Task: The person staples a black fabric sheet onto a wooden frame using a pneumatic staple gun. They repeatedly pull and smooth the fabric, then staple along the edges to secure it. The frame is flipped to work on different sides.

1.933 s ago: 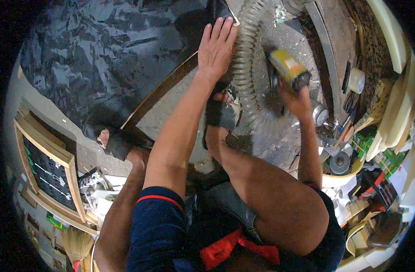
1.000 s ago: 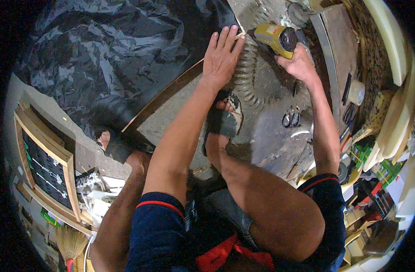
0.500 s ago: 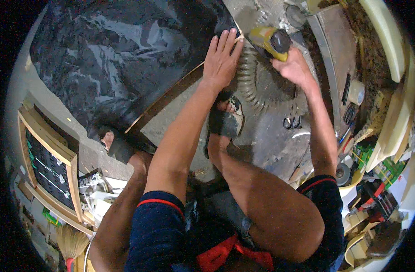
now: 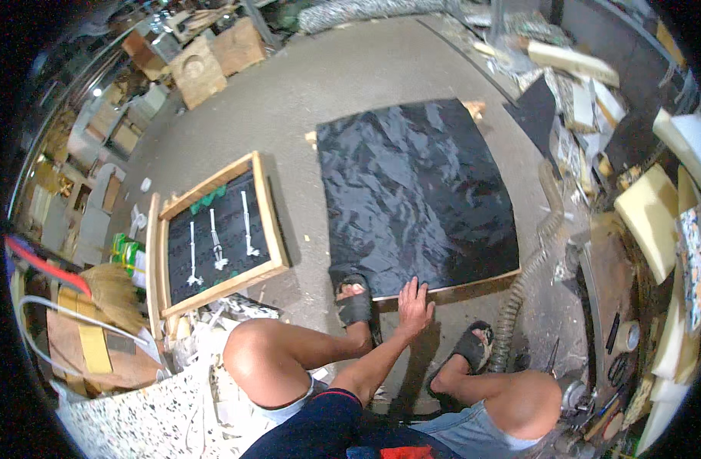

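A black plastic-like sheet (image 4: 419,191) with a wrinkled, shiny surface covers a flat rectangular panel on the floor. Along its near edge shows a thin strip of pale wood. My left hand (image 4: 416,310) rests there, fingers stretched out, their tips on the sheet. It grips nothing. My right hand and its forearm are out of view. A coiled grey hose (image 4: 511,298) runs along the panel's right side. The sandal on my left foot (image 4: 354,298) touches the panel's near left corner.
To the left stands a wooden frame (image 4: 271,214) with black backing and white strips. A broom (image 4: 113,294) lies beyond it. Foam pieces (image 4: 647,222) pile up at right, near a tape roll (image 4: 628,336) and scissors (image 4: 617,369). Wooden boards (image 4: 200,73) lean at far left.
My view has lifted and widened. The right hand and the yellow power tool it held have left the picture. My left hand remains at the panel's edge.
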`<state>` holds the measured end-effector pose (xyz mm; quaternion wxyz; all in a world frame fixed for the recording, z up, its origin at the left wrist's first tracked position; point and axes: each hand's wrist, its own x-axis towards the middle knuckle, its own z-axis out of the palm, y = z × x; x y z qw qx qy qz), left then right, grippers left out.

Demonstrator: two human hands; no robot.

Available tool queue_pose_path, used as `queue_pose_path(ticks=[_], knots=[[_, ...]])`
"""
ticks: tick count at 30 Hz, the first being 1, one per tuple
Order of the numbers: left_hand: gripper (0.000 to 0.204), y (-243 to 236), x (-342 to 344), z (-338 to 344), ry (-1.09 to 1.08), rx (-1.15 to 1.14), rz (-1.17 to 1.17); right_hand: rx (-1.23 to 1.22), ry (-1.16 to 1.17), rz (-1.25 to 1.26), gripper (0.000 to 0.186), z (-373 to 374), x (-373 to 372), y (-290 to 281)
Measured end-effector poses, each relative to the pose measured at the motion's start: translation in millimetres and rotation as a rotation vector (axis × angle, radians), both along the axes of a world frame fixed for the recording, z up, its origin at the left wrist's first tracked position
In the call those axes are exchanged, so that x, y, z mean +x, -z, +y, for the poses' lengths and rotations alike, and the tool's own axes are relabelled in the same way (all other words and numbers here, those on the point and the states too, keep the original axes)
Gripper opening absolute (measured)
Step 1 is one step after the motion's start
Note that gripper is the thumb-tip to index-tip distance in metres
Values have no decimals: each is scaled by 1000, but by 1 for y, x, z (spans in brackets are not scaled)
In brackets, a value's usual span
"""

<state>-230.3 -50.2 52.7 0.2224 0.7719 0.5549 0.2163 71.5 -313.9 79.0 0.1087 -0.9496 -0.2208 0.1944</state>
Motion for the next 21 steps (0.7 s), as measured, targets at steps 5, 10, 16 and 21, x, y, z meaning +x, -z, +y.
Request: queue_pose_path(ticks=[5, 10, 16, 21], knots=[[53, -14, -33, 25, -305, -223, -131, -18, 64, 1, 32, -8, 3, 28], [48, -114, -105, 138, -120, -119, -136, 6, 84, 1, 31, -17, 9, 41], [54, -304, -259, 225, -212, 199, 235, 39, 84, 7, 31, -40, 29, 59], [44, -340, -358, 136, -256, 272, -265, 128, 87, 3, 31, -46, 50, 56]])
